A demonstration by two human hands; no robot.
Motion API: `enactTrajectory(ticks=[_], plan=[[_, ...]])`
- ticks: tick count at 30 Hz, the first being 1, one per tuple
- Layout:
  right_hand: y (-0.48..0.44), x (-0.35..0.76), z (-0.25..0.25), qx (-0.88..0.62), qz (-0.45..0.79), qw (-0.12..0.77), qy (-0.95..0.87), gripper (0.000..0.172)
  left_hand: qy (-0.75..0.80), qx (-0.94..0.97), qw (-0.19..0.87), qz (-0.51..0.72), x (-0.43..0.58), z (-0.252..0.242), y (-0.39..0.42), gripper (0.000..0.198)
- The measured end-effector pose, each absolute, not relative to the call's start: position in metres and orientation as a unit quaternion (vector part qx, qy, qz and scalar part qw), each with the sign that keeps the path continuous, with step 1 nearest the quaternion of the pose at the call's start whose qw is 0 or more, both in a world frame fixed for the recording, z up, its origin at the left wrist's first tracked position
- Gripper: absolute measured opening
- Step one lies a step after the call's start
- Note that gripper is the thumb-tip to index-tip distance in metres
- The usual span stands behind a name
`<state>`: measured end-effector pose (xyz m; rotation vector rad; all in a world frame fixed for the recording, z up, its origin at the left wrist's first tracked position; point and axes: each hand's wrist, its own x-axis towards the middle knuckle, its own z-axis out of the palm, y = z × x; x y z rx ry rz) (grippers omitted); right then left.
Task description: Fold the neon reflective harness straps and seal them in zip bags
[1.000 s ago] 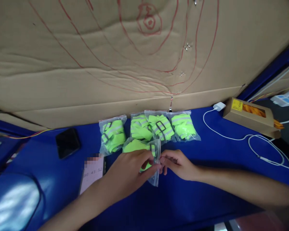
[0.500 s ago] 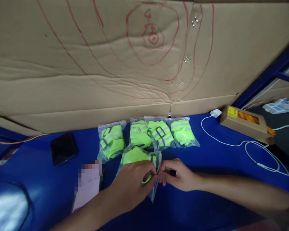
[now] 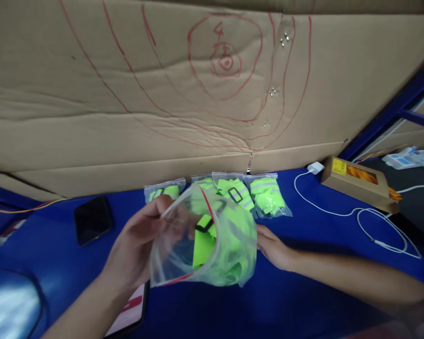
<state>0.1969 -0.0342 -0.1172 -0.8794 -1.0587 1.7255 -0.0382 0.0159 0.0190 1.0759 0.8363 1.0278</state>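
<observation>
Our left grip (image 3: 136, 240) holds a clear plastic bag (image 3: 175, 266) by its open mouth over the blue tabletop (image 3: 268, 306), we cannot tell if our right grip (image 3: 274, 248) holds its other end, and tipping could spill the flat bright-green strap (image 3: 203, 247) inside.

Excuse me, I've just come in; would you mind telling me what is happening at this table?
A person has a clear plastic bag in front of them, its mouth gaping open. The left hand holds it by the mouth; the right hand is at the other end, fingertips hidden behind the bag. Inside are neon-green straps and a black buckle. Four similar bags lie along the back of the blue table, by the cardboard.
</observation>
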Motion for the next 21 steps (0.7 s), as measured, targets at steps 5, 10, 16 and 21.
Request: enactTrajectory(ticks=[5,10,16,21], plan=[[-0.020,0.224,-0.070,-0.455,0.570,0.523,-0.441,0.040,0.385,0.486,0.623,0.477,-0.038,0.002,0.020,0.026],[0.004,0.262,0.025,-0.543,0.180,0.427,-0.700,0.033,0.385,0.772,0.418,0.287,-0.058,-0.012,0.051,0.020],[-0.001,0.303,0.093,-0.599,-0.041,0.329,-0.729,0.033,0.476,0.794,0.244,0.289,-0.082,-0.035,0.091,0.034],[0.015,0.333,0.086,-0.668,-0.242,0.397,-0.581,0.030,0.521,0.812,0.126,0.231,-0.103,-0.047,0.112,0.033]])
